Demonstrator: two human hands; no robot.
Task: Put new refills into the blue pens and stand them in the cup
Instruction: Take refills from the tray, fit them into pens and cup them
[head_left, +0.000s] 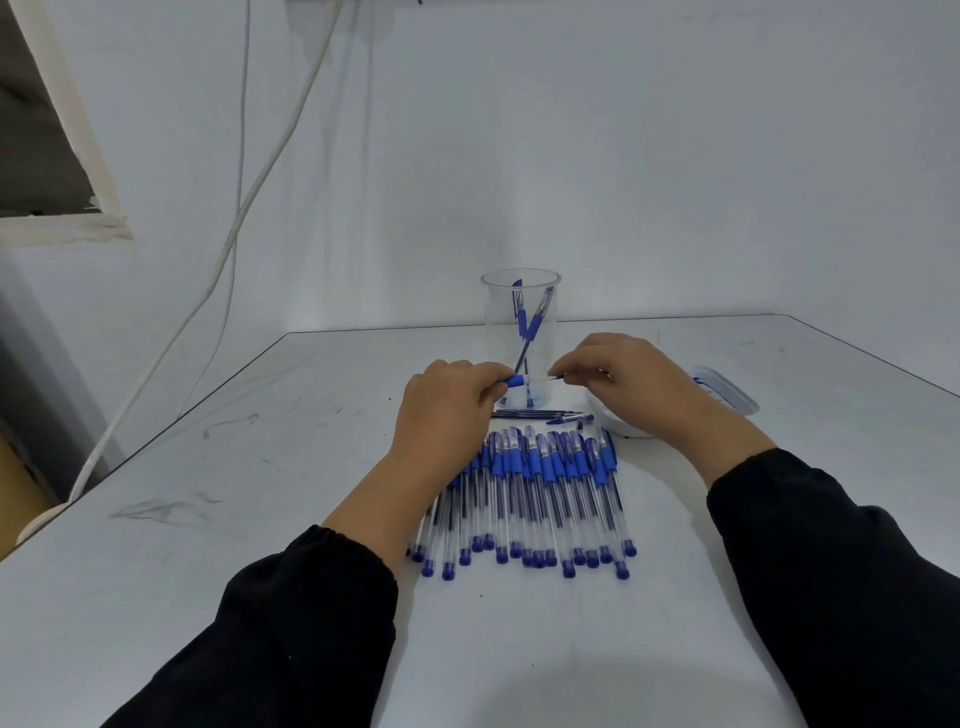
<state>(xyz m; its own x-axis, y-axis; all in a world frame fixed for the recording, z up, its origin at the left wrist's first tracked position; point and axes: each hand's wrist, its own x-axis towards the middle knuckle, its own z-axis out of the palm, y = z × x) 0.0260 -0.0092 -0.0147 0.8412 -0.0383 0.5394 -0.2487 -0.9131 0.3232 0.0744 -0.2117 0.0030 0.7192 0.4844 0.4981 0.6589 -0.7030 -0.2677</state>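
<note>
A: Item one, the grip?
B: Left hand (451, 410), centre of the frame, fingers curled round a blue pen (519, 381) at its blue grip section. Right hand (621, 376), just right of centre, fingertips pinching the same pen's thin tip end. The pen lies level between the two hands, in front of the cup's lower part.

A: Item two, the cup?
B: Clear plastic cup (521, 332), upright, just above centre, directly behind the hands. Two blue pens (530, 325) stand in it, crossed and leaning on its wall.

A: Item three, the stock?
B: Row of blue pens (540, 493), lower centre, laid side by side on the white table (727, 597), clear barrels, blue end plugs toward the bottom of the frame. The left wrist covers the row's left edge.

A: Loose parts?
B: Thin refills (535, 414) and a pen tip piece (574, 418), lying flat between the row and the cup, below the hands.

A: Remainder?
B: White tray (732, 397), right of centre, partly behind the right hand; contents cannot be made out. Black sleeves (291, 623) at lower left and lower right. White cables (244, 208) hanging down the wall, upper left.
</note>
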